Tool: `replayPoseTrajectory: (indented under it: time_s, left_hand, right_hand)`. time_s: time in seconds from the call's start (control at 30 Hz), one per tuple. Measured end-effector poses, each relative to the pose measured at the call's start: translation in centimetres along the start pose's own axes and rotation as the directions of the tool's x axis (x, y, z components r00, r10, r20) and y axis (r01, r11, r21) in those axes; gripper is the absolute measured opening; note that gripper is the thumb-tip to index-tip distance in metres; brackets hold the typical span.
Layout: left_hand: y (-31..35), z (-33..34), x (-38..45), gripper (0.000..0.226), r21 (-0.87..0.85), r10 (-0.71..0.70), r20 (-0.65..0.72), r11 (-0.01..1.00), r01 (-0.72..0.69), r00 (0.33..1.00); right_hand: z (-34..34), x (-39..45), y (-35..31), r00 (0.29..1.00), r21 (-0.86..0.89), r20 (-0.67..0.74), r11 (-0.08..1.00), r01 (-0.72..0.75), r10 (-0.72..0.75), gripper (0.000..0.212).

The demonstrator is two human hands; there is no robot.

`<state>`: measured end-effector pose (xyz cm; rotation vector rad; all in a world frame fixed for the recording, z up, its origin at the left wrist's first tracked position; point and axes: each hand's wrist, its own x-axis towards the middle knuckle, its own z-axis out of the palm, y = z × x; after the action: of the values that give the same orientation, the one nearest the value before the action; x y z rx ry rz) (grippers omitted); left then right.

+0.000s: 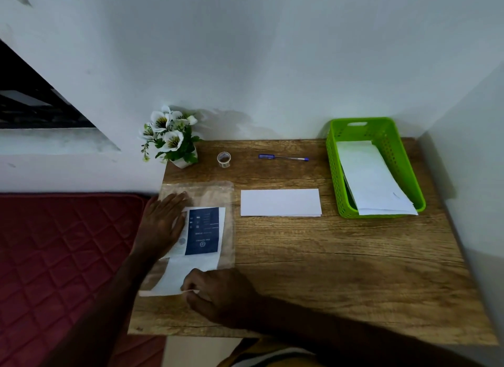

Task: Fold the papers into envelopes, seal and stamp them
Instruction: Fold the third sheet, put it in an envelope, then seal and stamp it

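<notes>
Flat on the clear plastic sleeve (215,194), left hand (163,224), fingers straight and spread, pressing down on the sleeve and the left edge of the blue printed sheet (203,231) inside. Nearer the table's front edge, right hand (218,295), fingers curled, pinching the near end of the white paper (177,276) at the sleeve's mouth. Paper's long axis running near to far, its far end under the printed sheet. Just right of the sleeve, a folded white paper (281,203), long axis left to right. Further right, a green perforated basket (335,175) holding more white sheets. Along the back: potted white flowers (170,137), tape roll (224,159), blue pen (283,157). Wood-grain table (341,271), white wall (259,52), maroon quilted mattress (54,244) at left.
</notes>
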<state>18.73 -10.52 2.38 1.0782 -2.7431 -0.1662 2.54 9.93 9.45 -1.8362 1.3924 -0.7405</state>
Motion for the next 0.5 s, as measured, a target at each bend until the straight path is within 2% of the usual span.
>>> replayPoseTrajectory:
  time_s: [0.13,0.23,0.3,0.4,0.43,0.5]
  left_hand:
    - [-0.1,-0.5,0.3,0.048,-0.051,-0.037,0.018,0.998,0.038,0.999]
    - [0.1,-0.9,0.5,0.05,-0.108,-0.067,0.014,0.992,0.068,0.998]
    - [0.2,-1.1,0.8,0.049,-0.158,-0.082,-0.004,0.984,0.08,0.997]
    - [0.4,-1.4,1.0,0.047,-0.263,-0.121,-0.067,0.96,0.099,0.99]
    - [0.8,-1.7,0.8,0.043,-0.336,-0.193,-0.08,0.929,0.156,0.978]
    - [2.4,-2.9,0.7,0.033,-0.56,-0.356,-0.057,0.785,0.266,0.933]
  right_hand:
    - [-1.7,-0.3,-2.1,0.991,0.21,-0.035,0.971,-0.117,0.127,0.022]
    - [-2.9,-0.3,-3.7,0.957,0.386,-0.07,0.892,-0.233,0.28,0.024]
    - [-3.8,-0.2,-4.6,0.914,0.512,-0.094,0.807,-0.295,0.394,0.025]
    - [-5.4,0.1,-5.4,0.856,0.697,-0.138,0.663,-0.273,0.498,0.022]
    - [-6.1,0.2,-5.4,0.836,0.754,-0.14,0.604,-0.257,0.531,0.021]
    - [-7.6,0.6,-5.4,0.78,0.859,-0.123,0.459,-0.226,0.614,0.022]
